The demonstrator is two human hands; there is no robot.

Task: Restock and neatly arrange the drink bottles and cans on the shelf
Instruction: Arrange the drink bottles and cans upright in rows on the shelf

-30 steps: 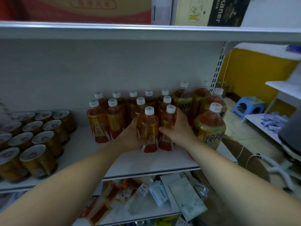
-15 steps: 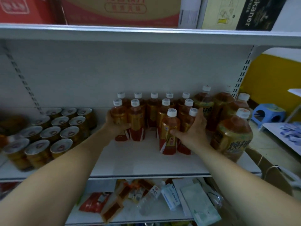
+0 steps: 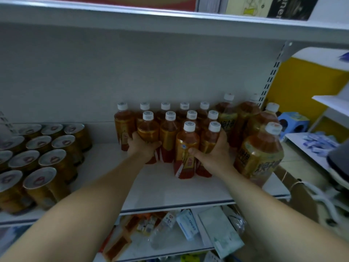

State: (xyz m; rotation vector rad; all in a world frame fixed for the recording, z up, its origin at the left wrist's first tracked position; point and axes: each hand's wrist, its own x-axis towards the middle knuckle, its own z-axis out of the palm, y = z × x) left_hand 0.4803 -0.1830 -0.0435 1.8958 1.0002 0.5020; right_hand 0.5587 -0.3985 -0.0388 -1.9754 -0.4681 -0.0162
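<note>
Tidying partly done on white metal shelf [image 3: 160,191]: left hand [image 3: 142,149] curled round a small white-capped amber plastic bottle [image 3: 148,129], right hand [image 3: 214,157] gripping a second amber bottle [image 3: 209,141] nearer the front edge, back rows formed, front row part-filled.

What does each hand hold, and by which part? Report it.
Left hand grips a small tea bottle round its middle. Right hand grips the front right bottle round its middle, thumb on its neighbour.
</note>
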